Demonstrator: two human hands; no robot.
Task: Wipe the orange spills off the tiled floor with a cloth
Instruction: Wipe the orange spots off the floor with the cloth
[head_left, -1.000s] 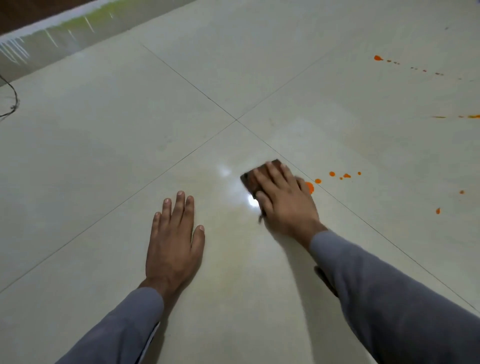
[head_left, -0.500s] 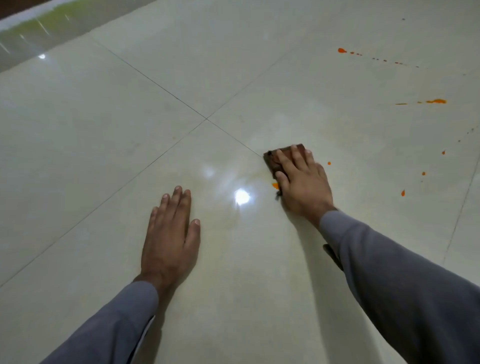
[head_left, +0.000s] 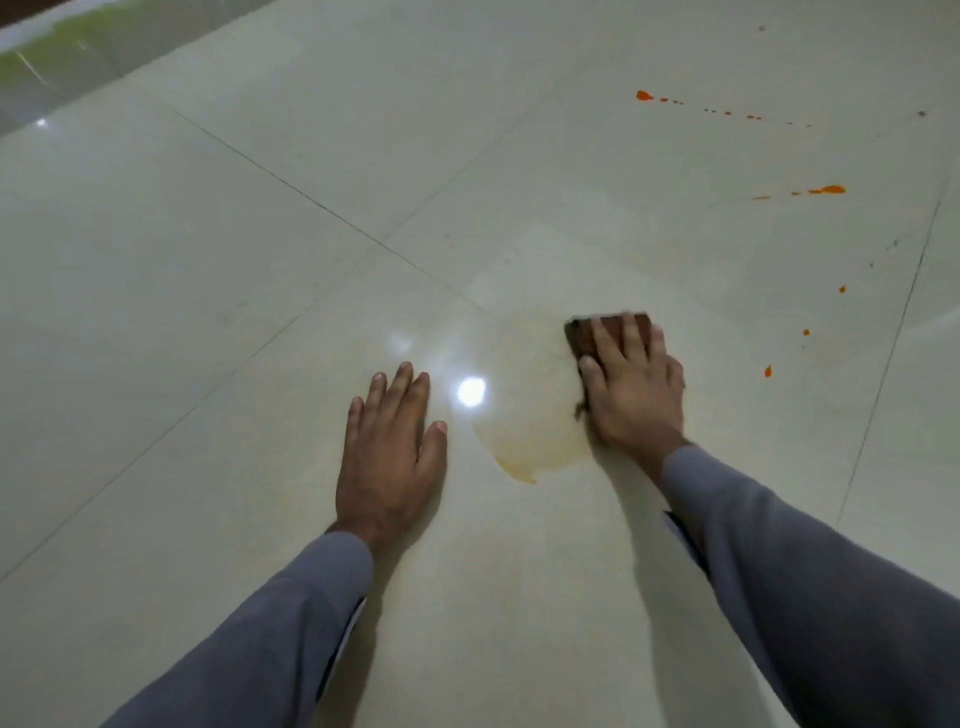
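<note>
On the tiled floor (head_left: 260, 270), right of centre, we press the cloth (head_left: 608, 332) flat under our right hand (head_left: 631, 395).
Soft, light and probably damp, it likely handles best under a spread palm; its long axis seems to run left-right. Our left hand (head_left: 389, 457) rests flat, empty. Orange drops (head_left: 826, 190) lie far right.

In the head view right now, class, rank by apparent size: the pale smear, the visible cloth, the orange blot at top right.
1. Pale smear
2. Cloth, partly under the right hand
3. Orange blot, farther away, so true size unsure
</note>
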